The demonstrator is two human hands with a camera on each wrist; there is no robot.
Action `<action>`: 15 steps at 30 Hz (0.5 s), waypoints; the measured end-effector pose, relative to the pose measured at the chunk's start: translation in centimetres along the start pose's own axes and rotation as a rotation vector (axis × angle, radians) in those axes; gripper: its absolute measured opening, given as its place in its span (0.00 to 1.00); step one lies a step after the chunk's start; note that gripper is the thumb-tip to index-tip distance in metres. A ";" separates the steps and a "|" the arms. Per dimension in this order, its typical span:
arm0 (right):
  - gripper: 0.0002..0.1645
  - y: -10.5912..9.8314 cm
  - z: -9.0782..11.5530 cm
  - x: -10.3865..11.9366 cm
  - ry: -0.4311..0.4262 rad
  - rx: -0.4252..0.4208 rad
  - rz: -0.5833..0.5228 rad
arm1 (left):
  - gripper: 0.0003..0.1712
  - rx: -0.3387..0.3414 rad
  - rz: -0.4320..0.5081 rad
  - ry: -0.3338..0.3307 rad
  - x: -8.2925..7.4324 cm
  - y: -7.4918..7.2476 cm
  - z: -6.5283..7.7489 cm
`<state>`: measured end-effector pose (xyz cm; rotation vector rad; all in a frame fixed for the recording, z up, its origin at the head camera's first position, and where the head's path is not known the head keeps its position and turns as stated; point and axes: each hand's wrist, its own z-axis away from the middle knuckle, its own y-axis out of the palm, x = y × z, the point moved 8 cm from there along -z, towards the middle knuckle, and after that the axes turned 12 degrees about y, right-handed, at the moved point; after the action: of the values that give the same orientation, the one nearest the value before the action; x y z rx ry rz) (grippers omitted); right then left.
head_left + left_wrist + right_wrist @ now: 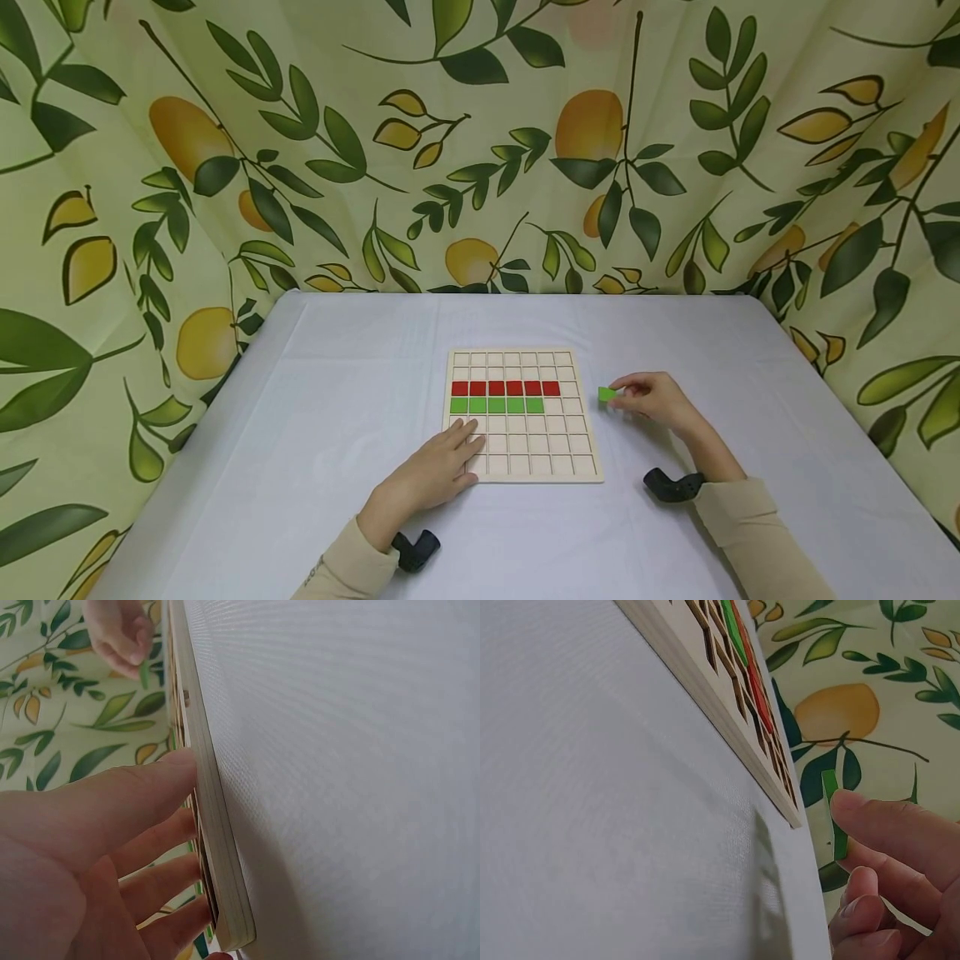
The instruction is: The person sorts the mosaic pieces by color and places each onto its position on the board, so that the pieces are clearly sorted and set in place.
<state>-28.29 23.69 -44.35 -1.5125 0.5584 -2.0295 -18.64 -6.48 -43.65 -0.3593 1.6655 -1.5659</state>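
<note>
A pale wooden grid board (525, 467) lies on the white-covered table. Several red square tiles (496, 388) fill part of one row, starting at its left end. Directly below them runs a row of several green tiles (497, 405), also starting from the left. My left hand (435, 471) rests on the board's near left part with its fingers extended, and its thumb touches the board's edge (214, 802) in the left wrist view. Right of the board, my right hand (656, 400) pinches a green square tile (834, 817) between thumb and fingertips, above the tabletop.
White cloth covers the table (337, 375). A curtain with leaf and fruit print (480, 150) hangs along the back and both sides. A black wrist device (417, 551) sits at the left sleeve, and another black device (673, 486) at the right one.
</note>
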 end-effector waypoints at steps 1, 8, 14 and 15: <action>0.23 0.1 0.0 0.0 0.005 -0.001 0.001 | 0.31 0.000 0.000 0.000 0.0 0.0 0.0; 0.22 0.6 0.1 0.3 0.010 0.009 0.004 | 0.31 0.000 0.006 -0.001 0.0 0.0 0.0; 0.21 0.8 0.1 0.7 -0.004 0.012 0.013 | 0.31 -0.002 -0.002 0.003 -0.1 -0.1 0.0; 0.21 0.8 0.1 0.8 -0.008 0.010 0.013 | 0.31 -0.003 -0.001 0.003 -0.1 -0.1 0.0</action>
<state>-28.21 22.55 -44.28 -1.5064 0.5532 -2.0124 -18.60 -6.47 -43.55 -0.3590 1.6704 -1.5661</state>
